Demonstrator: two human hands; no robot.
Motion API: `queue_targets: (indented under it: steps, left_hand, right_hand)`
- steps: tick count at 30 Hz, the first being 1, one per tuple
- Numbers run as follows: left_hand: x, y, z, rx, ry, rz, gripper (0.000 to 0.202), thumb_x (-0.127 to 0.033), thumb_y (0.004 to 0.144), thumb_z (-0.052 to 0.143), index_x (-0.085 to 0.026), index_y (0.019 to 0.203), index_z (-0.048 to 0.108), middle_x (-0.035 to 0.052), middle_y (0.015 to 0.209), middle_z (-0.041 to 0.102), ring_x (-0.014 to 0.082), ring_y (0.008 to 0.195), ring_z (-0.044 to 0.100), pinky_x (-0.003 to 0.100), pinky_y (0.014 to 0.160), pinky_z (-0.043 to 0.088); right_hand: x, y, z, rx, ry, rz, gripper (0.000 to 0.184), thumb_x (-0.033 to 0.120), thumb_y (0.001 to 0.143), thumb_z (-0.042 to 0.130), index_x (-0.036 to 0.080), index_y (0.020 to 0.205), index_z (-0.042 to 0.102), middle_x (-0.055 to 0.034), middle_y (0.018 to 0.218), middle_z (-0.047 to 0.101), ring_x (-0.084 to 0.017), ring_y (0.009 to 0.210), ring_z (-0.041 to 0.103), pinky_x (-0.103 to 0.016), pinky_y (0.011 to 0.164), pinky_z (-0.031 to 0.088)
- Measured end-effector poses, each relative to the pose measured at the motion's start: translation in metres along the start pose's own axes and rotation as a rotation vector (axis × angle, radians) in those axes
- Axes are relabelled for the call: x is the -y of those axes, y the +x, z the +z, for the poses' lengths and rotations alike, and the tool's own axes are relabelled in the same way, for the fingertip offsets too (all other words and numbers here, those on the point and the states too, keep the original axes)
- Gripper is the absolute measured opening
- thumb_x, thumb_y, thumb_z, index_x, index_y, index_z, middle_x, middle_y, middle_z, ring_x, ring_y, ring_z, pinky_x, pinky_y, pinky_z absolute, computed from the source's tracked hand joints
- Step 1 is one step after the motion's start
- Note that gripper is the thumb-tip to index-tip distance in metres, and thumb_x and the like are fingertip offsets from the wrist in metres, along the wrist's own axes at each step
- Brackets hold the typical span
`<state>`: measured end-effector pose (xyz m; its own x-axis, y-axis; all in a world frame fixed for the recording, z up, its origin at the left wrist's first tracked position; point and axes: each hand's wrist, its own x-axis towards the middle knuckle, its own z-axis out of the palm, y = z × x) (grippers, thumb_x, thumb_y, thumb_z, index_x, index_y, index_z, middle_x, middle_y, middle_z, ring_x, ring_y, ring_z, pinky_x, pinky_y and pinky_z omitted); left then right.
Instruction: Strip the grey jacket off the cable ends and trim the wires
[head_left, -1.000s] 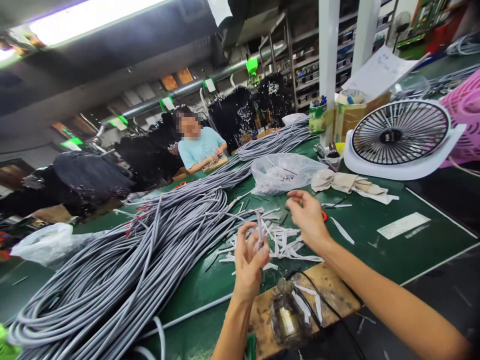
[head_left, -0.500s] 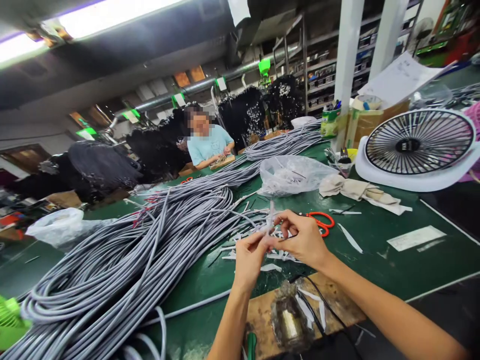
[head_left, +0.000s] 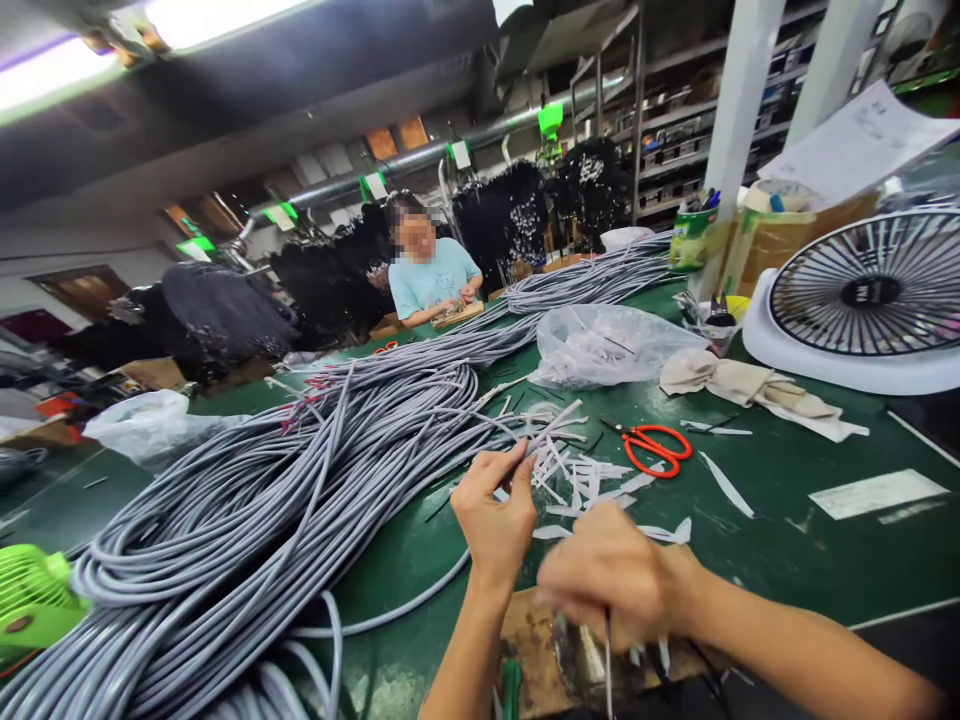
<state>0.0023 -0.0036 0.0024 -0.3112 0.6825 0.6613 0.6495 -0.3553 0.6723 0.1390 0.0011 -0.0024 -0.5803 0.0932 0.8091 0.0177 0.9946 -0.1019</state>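
My left hand [head_left: 493,513] is raised over the green table [head_left: 780,490], its fingers pinched on the end of a grey cable [head_left: 551,420]. My right hand [head_left: 606,587] is lower, blurred, fingers curled over a wooden board [head_left: 536,655] at the near edge; what it holds I cannot make out. A big pile of grey cables [head_left: 300,480] lies to the left. White scraps of stripped sheath [head_left: 581,480] lie just beyond my hands, and red-handled scissors [head_left: 656,448] rest to their right.
A clear plastic bag [head_left: 607,345] and a crumpled cloth [head_left: 742,385] lie behind the scissors. A white fan [head_left: 870,300] stands at the right, a green fan [head_left: 34,600] at the left edge. Across the table sits a person in a light-blue shirt [head_left: 431,280].
My right hand has dropped from the cable end down to the wooden board. My left hand still pinches the cable. The view has shifted, uncovering the scissors.
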Motion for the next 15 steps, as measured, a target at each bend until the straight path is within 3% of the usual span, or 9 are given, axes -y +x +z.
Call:
queue_targets:
  steps: [2,4,6,8,10,15]
  left_hand:
    - [0.003,0.001,-0.002,-0.032,0.04,0.045,0.017,-0.017,0.074,0.059,-0.019,0.088,0.069,0.0017,0.069,0.062,0.0107,0.059,0.053,0.022,0.057,0.042]
    - [0.004,0.001,-0.002,-0.04,0.044,0.106,0.017,-0.014,0.074,0.06,-0.018,0.087,0.069,0.001,0.068,0.061,0.0096,0.057,0.052,0.021,0.056,0.042]
    - [0.003,-0.001,-0.002,-0.04,0.038,0.178,0.019,-0.01,0.072,0.06,-0.018,0.087,0.069,0.0004,0.067,0.061,0.0087,0.057,0.052,0.02,0.056,0.042]
    - [0.001,-0.004,-0.001,-0.042,0.044,0.234,0.021,-0.007,0.072,0.061,-0.018,0.088,0.068,0.0,0.068,0.061,0.0083,0.058,0.052,0.02,0.056,0.042]
    - [-0.001,-0.006,0.0,-0.038,0.052,0.27,0.023,-0.005,0.071,0.061,-0.019,0.088,0.068,-0.0001,0.068,0.061,0.0083,0.059,0.052,0.02,0.056,0.043]
    - [-0.005,-0.009,0.0,-0.018,0.054,0.303,0.023,-0.004,0.071,0.06,-0.018,0.088,0.067,0.0003,0.068,0.061,0.0086,0.06,0.053,0.02,0.056,0.043]
  right_hand:
    - [0.001,0.001,-0.003,-0.063,-0.031,-0.02,0.015,0.028,0.082,0.051,0.019,0.074,0.06,0.0041,0.044,0.053,-0.008,0.038,0.044,-0.024,0.043,0.031]
    - [-0.006,0.002,-0.009,-0.247,-0.239,0.166,0.026,0.042,0.079,0.054,0.017,0.08,0.059,0.0033,0.046,0.052,-0.009,0.041,0.045,-0.024,0.047,0.031]
    - [-0.016,0.003,-0.014,-0.323,-0.491,0.405,0.033,0.046,0.082,0.049,0.015,0.084,0.057,0.0011,0.052,0.054,-0.011,0.047,0.046,-0.025,0.052,0.03]
    - [-0.025,0.004,-0.018,-0.25,-0.663,0.482,0.024,0.035,0.087,0.043,0.016,0.079,0.056,-0.0001,0.056,0.055,-0.012,0.052,0.046,-0.026,0.056,0.028]
    - [-0.029,0.005,-0.019,-0.15,-0.735,0.438,0.019,0.025,0.087,0.044,0.017,0.074,0.056,-0.0001,0.059,0.057,-0.013,0.058,0.046,-0.028,0.059,0.026]
    - [-0.027,0.005,-0.016,-0.114,-0.739,0.4,0.012,0.023,0.084,0.05,0.019,0.075,0.057,0.0004,0.064,0.06,-0.014,0.065,0.045,-0.032,0.067,0.024]
